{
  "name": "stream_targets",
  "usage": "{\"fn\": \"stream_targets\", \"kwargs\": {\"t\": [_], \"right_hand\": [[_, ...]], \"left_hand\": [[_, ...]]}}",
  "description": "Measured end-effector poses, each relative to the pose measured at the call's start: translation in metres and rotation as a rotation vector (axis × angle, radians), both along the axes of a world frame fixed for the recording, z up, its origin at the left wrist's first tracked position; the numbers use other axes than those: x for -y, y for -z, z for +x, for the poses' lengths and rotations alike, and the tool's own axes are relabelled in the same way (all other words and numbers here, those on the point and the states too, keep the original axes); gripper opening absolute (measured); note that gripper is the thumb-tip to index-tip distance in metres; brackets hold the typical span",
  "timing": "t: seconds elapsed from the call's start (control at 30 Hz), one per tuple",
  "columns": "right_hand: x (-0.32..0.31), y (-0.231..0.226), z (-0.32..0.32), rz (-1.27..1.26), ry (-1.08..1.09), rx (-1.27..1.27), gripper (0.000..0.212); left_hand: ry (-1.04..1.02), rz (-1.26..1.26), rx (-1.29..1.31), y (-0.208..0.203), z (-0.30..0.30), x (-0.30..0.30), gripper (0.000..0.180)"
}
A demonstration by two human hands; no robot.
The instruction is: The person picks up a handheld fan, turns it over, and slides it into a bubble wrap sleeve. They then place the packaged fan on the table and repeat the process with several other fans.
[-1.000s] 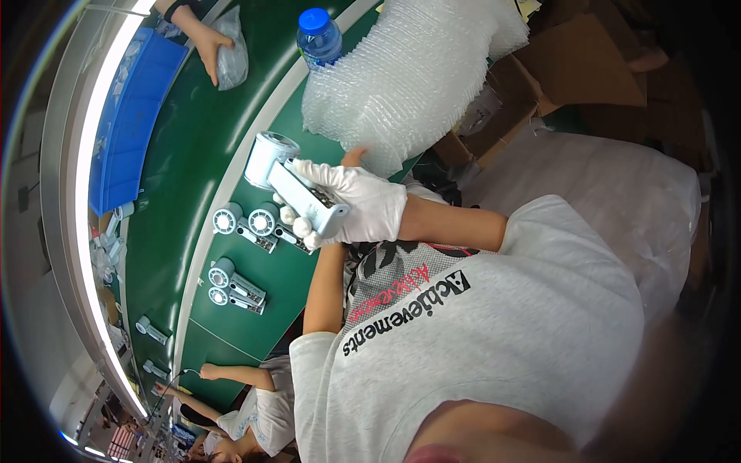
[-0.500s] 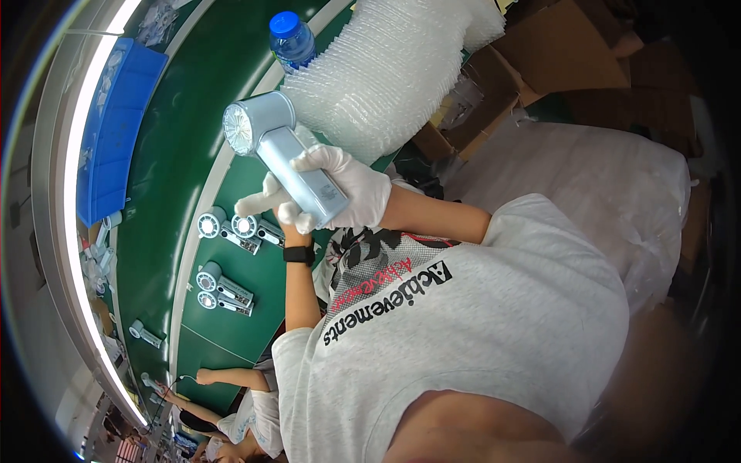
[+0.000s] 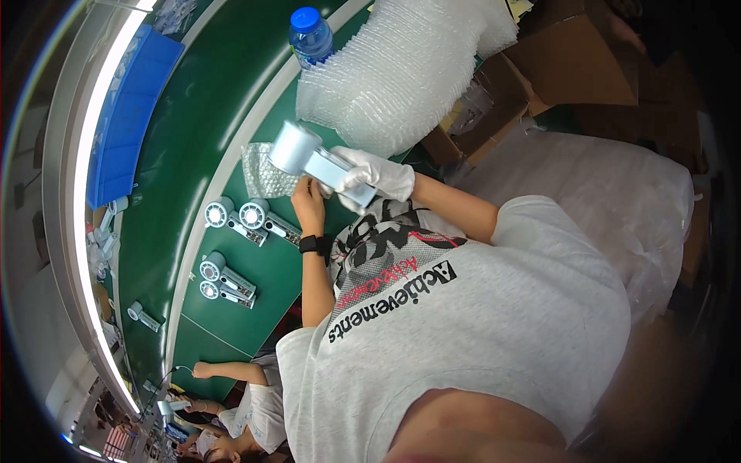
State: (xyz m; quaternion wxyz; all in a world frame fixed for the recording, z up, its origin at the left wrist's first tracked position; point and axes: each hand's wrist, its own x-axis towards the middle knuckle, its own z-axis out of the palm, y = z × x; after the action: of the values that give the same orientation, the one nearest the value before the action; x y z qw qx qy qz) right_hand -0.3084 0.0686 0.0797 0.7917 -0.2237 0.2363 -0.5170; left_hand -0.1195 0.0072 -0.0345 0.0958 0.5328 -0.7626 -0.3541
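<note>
A pale blue handheld fan is in my right hand, which wears a white glove and wraps its fingers round the handle. The round fan head points to the far left and is slightly blurred. Just below it, my bare left hand, a black band on its wrist, has its fingers closed at the edge of a clear bubble-wrap bag. The bag lies on the green table, partly behind the fan head.
Several fans with exposed insides lie in pairs on the green table. A bubble-wrap stack, a blue-capped bottle and an open carton stand beyond. A blue bin stands left; a co-worker's arm shows lower left.
My right hand has lowered and turned the fan, drawing it back to the right. The left hand has come out from behind it, and a bubble-wrap bag now shows on the table.
</note>
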Motion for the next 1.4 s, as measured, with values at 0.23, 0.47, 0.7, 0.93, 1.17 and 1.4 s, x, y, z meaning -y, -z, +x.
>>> {"fn": "stream_targets", "kwargs": {"t": [0.23,0.47,0.7,0.93,1.17,1.4], "right_hand": [[-0.031,0.078,0.011,-0.169,-0.001,-1.284,0.059],[0.007,0.045,0.019,-0.091,-0.225,-1.648,0.055],[0.048,0.053,0.001,0.657,-0.189,0.108,0.040],[0.042,0.031,0.037,-0.132,-0.090,-1.249,0.037],[0.007,0.004,-0.003,0.177,-0.255,-1.090,0.046],[-0.034,-0.021,-0.058,0.394,-0.070,-0.609,0.036]], "left_hand": [[-0.355,0.302,-0.477,-0.002,-0.012,0.008,0.010],[-0.030,-0.397,-0.382,-0.053,-0.033,0.017,0.006],[-0.102,-0.415,-0.298,-0.073,-0.019,0.012,0.004],[-0.068,-0.600,-0.162,-0.117,-0.030,0.047,0.006],[-0.120,-0.473,0.121,-0.093,-0.001,0.042,0.007],[-0.038,-0.627,0.084,-0.139,-0.004,0.019,0.007]]}}
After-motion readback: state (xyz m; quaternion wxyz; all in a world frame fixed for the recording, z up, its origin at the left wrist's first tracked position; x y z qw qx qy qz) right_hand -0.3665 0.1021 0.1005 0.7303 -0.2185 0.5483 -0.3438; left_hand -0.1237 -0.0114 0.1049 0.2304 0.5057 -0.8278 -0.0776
